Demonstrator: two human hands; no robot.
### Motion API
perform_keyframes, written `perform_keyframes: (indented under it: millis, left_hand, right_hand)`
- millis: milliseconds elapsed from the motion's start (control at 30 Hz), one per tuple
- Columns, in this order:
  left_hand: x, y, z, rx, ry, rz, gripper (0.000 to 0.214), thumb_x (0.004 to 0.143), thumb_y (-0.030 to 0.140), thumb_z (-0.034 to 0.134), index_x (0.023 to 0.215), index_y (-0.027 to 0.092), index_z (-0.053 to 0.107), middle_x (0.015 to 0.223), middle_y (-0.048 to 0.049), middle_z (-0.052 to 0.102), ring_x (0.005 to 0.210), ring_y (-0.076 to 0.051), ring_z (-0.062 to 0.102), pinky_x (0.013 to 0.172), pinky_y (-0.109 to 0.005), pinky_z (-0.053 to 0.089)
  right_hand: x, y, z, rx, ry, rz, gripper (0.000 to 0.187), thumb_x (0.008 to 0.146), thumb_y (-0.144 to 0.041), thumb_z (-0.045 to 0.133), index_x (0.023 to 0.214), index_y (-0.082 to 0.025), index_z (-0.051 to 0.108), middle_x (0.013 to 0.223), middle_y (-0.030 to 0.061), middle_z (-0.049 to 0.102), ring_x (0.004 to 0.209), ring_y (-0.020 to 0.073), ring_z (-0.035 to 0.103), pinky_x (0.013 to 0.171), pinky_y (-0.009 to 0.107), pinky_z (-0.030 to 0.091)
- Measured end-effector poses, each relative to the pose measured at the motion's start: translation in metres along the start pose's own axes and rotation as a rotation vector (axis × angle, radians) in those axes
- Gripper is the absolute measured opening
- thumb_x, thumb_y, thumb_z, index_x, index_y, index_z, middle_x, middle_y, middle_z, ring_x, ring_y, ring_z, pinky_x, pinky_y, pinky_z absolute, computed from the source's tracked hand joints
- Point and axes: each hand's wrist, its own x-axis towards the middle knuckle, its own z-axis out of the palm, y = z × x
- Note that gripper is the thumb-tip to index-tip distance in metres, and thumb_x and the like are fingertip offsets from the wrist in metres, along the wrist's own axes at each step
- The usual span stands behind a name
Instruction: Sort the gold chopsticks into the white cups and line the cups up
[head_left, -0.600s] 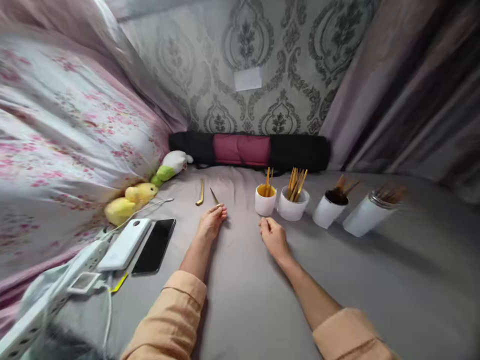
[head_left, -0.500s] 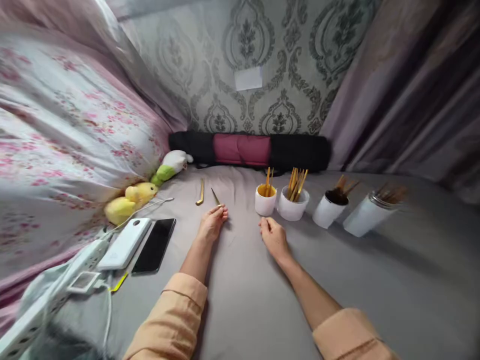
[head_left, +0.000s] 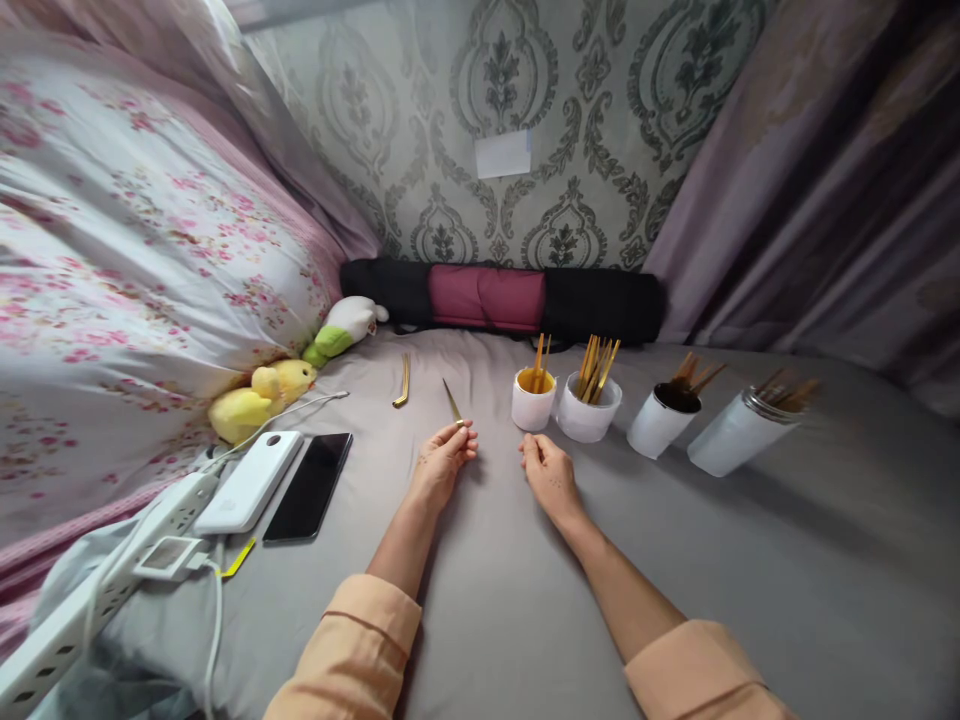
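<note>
A: What's the largest thing under the arms?
B: A grey sheet (head_left: pixel 510 610). A black-and-maroon roll (head_left: pixel 487 297) lies along its far edge.

A: Next in size?
B: Four white containers on the right: a leaning canister (head_left: pixel 739 440), a dark-mouthed cup (head_left: pixel 660 425), a wide tub (head_left: pixel 589 418) and a yellow-lined pot (head_left: pixel 533 408). Slim sticks rise from all of them.

A: And the hands?
B: The left hand (head_left: pixel 444 460) pinches a slim gold pointed tool (head_left: pixel 453 403), perhaps tweezers, between thumb and fingers. The right hand (head_left: pixel 550 477) rests just in front of the yellow-lined pot, its fingers curled in and pressed together; nothing shows in it.

A: How does the pointed tool lie?
B: Out beyond the left fingertips, its long axis running away from the person and slanting a little left. The right hand is the farther one, across a strip of sheet, and much nearer the pot. Left of the tool, apart from it, lies a bent-tipped gold tool (head_left: pixel 405 380), roughly in line with the arms.
</note>
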Motion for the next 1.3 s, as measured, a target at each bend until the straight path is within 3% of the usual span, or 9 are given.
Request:
perform_keyframes:
  millis: [700, 1300]
  left_hand:
    - [-0.027, -0.015, 0.018, 0.003, -0.098, -0.038, 0.028, 0.068, 0.023, 0.065, 0.092, 0.009, 0.061, 0.077, -0.0071, 0.062, 0.059, -0.008, 0.055, 0.057, -0.021, 0.045]
    - [-0.038, -0.021, 0.019, 0.214, -0.174, 0.107, 0.031, 0.072, 0.026, 0.059, 0.098, 0.011, 0.064, 0.082, -0.008, 0.063, 0.061, -0.009, 0.056, 0.057, -0.022, 0.045]
  right_hand:
    - [0.001, -0.002, -0.001, 0.042, -0.024, 0.007, 0.04, 0.084, -0.046, 0.033, 0.076, -0.017, 0.058, 0.059, 0.0023, 0.059, 0.05, 0.0117, 0.052, 0.05, 0.021, 0.037]
    - [0.002, -0.01, -0.007, 0.236, -0.103, 0.033, 0.043, 0.079, -0.051, 0.041, 0.083, -0.013, 0.06, 0.061, 0.0028, 0.056, 0.049, 0.0108, 0.049, 0.046, 0.021, 0.039]
